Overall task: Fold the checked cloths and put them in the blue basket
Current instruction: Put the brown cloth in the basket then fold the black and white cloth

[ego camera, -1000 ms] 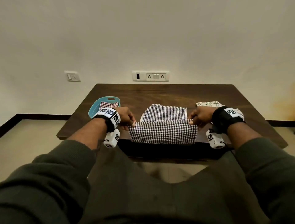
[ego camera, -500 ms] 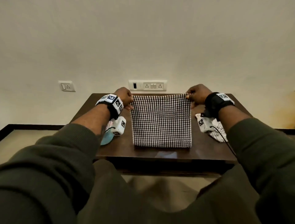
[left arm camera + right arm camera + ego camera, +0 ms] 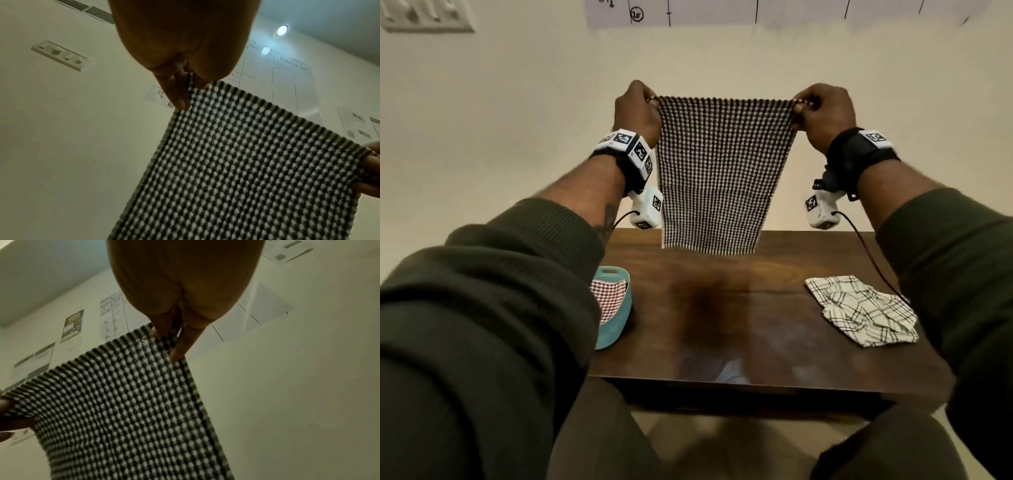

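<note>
A black-and-white checked cloth point(image 3: 719, 174) hangs stretched flat in the air above the far part of the table. My left hand point(image 3: 637, 109) pinches its upper left corner and my right hand point(image 3: 822, 109) pinches its upper right corner. The left wrist view shows thumb and fingers point(image 3: 176, 95) clamped on the cloth point(image 3: 246, 162) corner; the right wrist view shows the same pinch by fingers point(image 3: 183, 344) on the cloth point(image 3: 127, 402). The blue basket point(image 3: 616, 322) stands at the table's left edge, partly hidden by my left sleeve, with a folded red checked cloth point(image 3: 607, 298) inside.
A crumpled white cloth with dark plaid lines point(image 3: 863, 311) lies on the right side of the dark wooden table point(image 3: 722, 325). Cables run from both wrist cameras. A pale wall with a switch plate point(image 3: 424, 15) and a paper chart stands behind.
Both hands have lifted the black-and-white cloth from the table's near edge up into the air, where it now hangs at full length. The head view has tilted accordingly.
</note>
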`<state>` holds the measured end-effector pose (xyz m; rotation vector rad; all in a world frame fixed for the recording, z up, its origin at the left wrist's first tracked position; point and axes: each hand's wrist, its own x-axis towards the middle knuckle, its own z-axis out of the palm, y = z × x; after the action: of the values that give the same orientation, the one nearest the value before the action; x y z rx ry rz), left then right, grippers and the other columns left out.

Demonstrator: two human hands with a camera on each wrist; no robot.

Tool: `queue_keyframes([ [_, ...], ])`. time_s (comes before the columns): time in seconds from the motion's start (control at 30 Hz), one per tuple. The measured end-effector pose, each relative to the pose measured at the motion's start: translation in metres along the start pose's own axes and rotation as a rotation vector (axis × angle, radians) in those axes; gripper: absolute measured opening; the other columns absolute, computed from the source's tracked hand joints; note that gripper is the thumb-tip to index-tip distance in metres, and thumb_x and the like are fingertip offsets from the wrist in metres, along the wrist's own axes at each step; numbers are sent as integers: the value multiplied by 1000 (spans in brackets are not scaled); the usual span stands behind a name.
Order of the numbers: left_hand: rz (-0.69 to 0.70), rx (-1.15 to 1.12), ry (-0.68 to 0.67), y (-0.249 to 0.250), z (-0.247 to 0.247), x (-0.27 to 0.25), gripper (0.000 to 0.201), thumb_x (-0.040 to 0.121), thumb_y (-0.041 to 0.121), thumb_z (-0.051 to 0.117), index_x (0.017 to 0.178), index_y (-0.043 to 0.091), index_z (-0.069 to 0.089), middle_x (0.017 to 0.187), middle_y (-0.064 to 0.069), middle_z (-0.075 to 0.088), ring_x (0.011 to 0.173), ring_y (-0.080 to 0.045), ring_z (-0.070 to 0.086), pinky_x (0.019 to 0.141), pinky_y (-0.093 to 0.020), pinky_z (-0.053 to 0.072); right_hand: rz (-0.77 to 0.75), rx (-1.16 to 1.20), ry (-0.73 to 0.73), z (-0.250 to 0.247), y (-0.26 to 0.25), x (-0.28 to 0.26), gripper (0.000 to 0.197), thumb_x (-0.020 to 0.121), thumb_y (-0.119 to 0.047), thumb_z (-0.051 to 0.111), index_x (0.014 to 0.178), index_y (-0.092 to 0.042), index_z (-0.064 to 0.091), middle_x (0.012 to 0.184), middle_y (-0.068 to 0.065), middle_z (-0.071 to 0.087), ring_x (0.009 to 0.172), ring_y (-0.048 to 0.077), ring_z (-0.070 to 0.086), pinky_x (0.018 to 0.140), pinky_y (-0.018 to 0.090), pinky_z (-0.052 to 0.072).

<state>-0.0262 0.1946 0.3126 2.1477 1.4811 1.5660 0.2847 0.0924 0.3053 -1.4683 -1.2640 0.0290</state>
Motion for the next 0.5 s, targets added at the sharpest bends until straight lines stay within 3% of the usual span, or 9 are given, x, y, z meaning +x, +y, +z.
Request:
queue_keyframes([
  [0.1,6,20,-52,-13,-10,-28,19,94,18,52,107,11,65,110,-9,68,102,-25,62,78,-26,43,-5,60,-48,-1,1,-36,14,91,1,58,100,-1,69,81,6,65,71,16,68,70,31,61],
  [0.17,27,95,-150,-27,-14,-54,20,93,17,53,106,11,67,110,-10,70,103,-26,63,82,-28,45,32,98,-113,1,11,-67,13,93,3,58,101,1,67,82,9,64,71,15,67,70,31,62],
  [0.23,48,186,-296,-45,-16,-84,22,90,14,56,104,8,71,109,-13,71,103,-31,65,87,-32,49,105,121,-199,3,26,-102,11,94,3,57,100,-1,66,83,12,63,72,20,66,69,34,62],
  [0.33,-10,207,-557,-73,-19,-139,18,84,12,64,98,9,74,96,-14,74,89,-29,71,82,-33,56,201,37,-368,5,50,-162,9,93,2,60,97,-3,66,84,16,66,75,31,66,69,43,62],
  [0.4,-59,189,-698,-85,-23,-175,15,84,11,68,97,10,75,88,-11,75,78,-24,71,77,-30,57,267,-53,-476,4,65,-201,8,92,0,63,98,-4,67,91,23,68,67,26,67,64,39,63],
  [0.47,-127,152,-855,-95,-24,-206,15,87,9,68,101,7,73,83,-9,74,74,-22,71,74,-32,58,352,-115,-605,1,78,-232,9,91,-2,65,98,-7,68,92,18,69,63,16,68,62,32,62],
  [0.5,-186,113,-950,-100,-26,-220,14,89,6,67,102,4,71,82,-11,74,73,-23,72,72,-34,60,399,-135,-679,-1,83,-246,9,90,-4,67,98,-7,69,91,15,69,66,16,68,66,33,62],
])
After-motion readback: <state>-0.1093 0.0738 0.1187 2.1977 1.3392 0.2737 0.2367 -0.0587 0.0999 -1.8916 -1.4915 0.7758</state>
